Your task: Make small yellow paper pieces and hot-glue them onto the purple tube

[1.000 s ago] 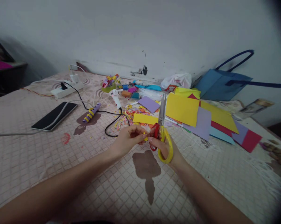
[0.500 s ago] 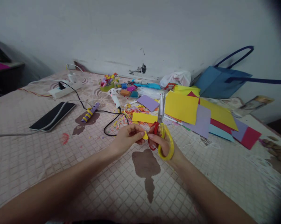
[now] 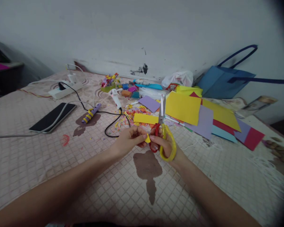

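Between thumb and fingers, my left hand (image 3: 130, 140) pinches a small yellow paper piece (image 3: 148, 138) with a rounded edge. My right hand (image 3: 164, 145) has scissors (image 3: 169, 146) hooked on it, one handle yellow and one red, with the blades pointing up and away from me. The right thumb and fingertip are at the right edge of the yellow piece; whether they grip it I cannot tell. Beyond the hands lies a yellow paper strip (image 3: 145, 119), with colourful paper scraps (image 3: 127, 118) around it.
Coloured sheets (image 3: 183, 108) overlap at the right, before a blue bag (image 3: 227, 82). A white glue gun (image 3: 115, 98) with a black cord lies at the back. To the left are a purple paper roll with yellow bands (image 3: 92, 114), a phone (image 3: 53, 117) and a power strip (image 3: 65, 90).
The small yellow piece has turned between the fingertips and shows more of its rounded face. Both hands stay nearly in place, and the view has shifted slightly.
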Demonstrator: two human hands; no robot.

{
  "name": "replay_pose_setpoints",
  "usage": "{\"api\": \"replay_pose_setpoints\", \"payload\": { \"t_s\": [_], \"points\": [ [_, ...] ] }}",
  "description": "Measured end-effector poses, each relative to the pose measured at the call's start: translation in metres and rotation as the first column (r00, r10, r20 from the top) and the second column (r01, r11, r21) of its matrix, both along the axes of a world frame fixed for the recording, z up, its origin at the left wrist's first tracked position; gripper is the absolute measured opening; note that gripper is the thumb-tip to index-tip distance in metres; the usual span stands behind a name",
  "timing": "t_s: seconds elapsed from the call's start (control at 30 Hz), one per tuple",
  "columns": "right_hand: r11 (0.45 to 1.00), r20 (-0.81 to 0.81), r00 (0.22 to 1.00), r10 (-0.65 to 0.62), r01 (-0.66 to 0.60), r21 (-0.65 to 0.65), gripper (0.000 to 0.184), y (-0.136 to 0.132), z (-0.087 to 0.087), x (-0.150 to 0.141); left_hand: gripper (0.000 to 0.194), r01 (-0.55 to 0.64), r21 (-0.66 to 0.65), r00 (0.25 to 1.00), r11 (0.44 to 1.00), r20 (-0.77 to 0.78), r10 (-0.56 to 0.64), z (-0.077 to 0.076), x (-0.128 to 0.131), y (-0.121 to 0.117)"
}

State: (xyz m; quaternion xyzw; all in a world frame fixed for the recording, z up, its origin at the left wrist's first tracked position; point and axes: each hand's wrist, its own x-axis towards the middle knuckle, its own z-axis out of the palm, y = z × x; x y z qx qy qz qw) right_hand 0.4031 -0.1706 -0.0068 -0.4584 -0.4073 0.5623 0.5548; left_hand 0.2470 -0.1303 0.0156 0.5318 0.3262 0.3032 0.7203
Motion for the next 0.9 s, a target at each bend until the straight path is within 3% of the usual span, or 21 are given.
{"api": "replay_pose_setpoints", "payload": {
  "t_s": [0.5,0.9],
  "points": [
    [0.999,-0.004,0.999,0.04,-0.04,-0.018,0.026,0.0001,-0.0034,0.0024,0.026,0.058,0.011,0.998,0.998,-0.006,-0.058,-0.0026,-0.0013,0.0013],
    [1.0,0.043,0.999,0.019,-0.019,0.006,0.022,0.0008,-0.0035,0.0023,0.024,-0.055,-0.079,0.998,0.995,0.018,0.056,-0.0034,-0.0006,0.0007]
  ]
}}
